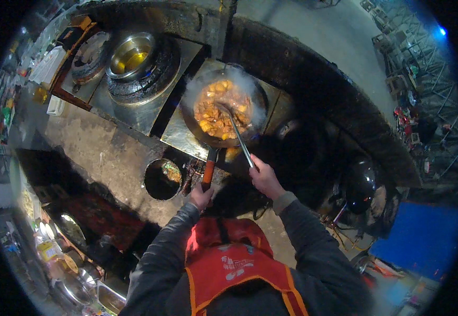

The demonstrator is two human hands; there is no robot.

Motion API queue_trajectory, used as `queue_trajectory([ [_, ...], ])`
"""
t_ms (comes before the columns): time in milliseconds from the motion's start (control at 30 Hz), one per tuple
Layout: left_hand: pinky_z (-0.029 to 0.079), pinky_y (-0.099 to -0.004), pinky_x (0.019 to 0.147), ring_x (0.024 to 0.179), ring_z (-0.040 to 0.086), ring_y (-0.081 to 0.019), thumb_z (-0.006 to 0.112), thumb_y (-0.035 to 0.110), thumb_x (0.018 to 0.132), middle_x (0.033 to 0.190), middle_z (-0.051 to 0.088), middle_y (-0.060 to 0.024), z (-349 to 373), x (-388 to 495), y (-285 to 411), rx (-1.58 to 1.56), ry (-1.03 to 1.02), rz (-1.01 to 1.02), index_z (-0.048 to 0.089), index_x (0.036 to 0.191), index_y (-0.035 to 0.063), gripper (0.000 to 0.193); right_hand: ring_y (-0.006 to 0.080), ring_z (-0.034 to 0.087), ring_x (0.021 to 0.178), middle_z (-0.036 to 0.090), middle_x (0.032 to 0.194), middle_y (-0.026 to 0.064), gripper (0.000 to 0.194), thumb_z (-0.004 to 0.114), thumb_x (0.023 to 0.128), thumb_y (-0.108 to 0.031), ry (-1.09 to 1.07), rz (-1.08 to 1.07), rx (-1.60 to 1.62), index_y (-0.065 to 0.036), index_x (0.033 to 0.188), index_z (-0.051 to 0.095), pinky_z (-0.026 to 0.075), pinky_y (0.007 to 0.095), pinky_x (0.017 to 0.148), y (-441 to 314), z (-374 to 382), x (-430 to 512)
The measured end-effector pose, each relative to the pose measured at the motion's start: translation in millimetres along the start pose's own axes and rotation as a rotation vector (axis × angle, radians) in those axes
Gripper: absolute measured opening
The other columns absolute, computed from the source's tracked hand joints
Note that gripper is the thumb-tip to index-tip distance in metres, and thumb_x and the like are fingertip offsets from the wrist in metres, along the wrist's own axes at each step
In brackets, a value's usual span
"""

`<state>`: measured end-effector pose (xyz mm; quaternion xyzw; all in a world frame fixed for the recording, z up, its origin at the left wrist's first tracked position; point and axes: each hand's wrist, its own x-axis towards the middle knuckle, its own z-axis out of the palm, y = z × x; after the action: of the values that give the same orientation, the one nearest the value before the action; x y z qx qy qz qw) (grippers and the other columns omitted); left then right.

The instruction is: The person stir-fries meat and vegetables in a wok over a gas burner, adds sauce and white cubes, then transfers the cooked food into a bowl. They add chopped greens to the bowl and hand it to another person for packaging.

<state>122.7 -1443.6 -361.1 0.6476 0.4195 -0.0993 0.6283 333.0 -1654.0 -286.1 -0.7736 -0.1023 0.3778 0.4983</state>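
A steaming wok (191,118) sits over the burner in front of me, holding browned chunks of food (209,108) with yellow pieces in sauce. My left hand (201,196) grips the wok's orange-brown handle (209,170), which points toward me. With my right hand (265,177) I hold the metal shaft of a ladle or cooking spoon (241,139). Its head rests among the food near the middle of the wok, partly covered by it, so I cannot tell its exact shape.
Left of the wok, a metal bowl of yellow liquid (128,59) stands on a blackened burner ring (146,89). A dark round bucket (149,185) with scraps is below the stove's front edge. A dark wok (359,185) and a blue panel (416,239) are at right.
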Motion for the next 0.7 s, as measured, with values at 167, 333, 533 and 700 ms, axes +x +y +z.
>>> queue_trajectory([
  [167, 0.059, -0.0404, 0.054, 0.064, 0.07, -0.0217, 0.075, 0.023, 0.095, 0.089, 0.068, -0.0137, 0.8, 1.8, -2.8, 0.159, 0.041, 0.067, 0.056, 0.116, -0.0014, 0.037, 0.0075, 0.054, 0.063, 0.06, 0.081, 0.0003, 0.05, 0.058, 0.102, -0.011, 0.161, -0.31, -0.093, -0.004, 0.151, 0.055, 0.047, 0.0279, 0.057, -13.7, -18.7, -20.5],
  [333, 0.059, -0.0394, 0.054, 0.062, 0.07, -0.0222, 0.074, 0.024, 0.095, 0.092, 0.069, -0.0157, -0.3, 0.6, -3.4, 0.034, 0.043, 0.028, 0.058, 0.116, -0.0017, 0.037, 0.0061, 0.05, 0.059, 0.056, 0.082, -0.0018, 0.052, 0.053, 0.106, -0.011, 0.211, -0.105, 0.082, -0.008, 0.158, 0.048, 0.045, 0.0255, 0.052, -33.0, -49.7, -32.4],
  [533, 0.059, -0.0393, 0.056, 0.063, 0.07, -0.0218, 0.073, 0.025, 0.095, 0.085, 0.069, -0.0124, -0.3, -7.5, 6.0, 0.073, 0.037, 0.026, 0.061, 0.117, 0.0002, 0.035, 0.0083, 0.049, 0.062, 0.056, 0.084, 0.0006, 0.036, 0.051, 0.11, -0.016, 0.042, 0.194, 0.506, -0.014, 0.146, 0.052, 0.041, 0.0241, 0.05, -22.0, -26.9, 5.6],
  [700, 0.054, -0.0364, 0.057, 0.068, 0.063, -0.0171, 0.076, 0.026, 0.096, 0.083, 0.063, -0.004, -1.0, -8.4, 3.5, 0.01, 0.027, -0.007, 0.062, 0.111, 0.003, 0.03, 0.0069, 0.046, 0.061, 0.059, 0.089, 0.0046, 0.011, 0.045, 0.113, -0.018, -0.148, 0.368, 0.943, -0.015, 0.12, 0.054, 0.038, 0.0204, 0.049, -21.0, -2.8, 27.0],
])
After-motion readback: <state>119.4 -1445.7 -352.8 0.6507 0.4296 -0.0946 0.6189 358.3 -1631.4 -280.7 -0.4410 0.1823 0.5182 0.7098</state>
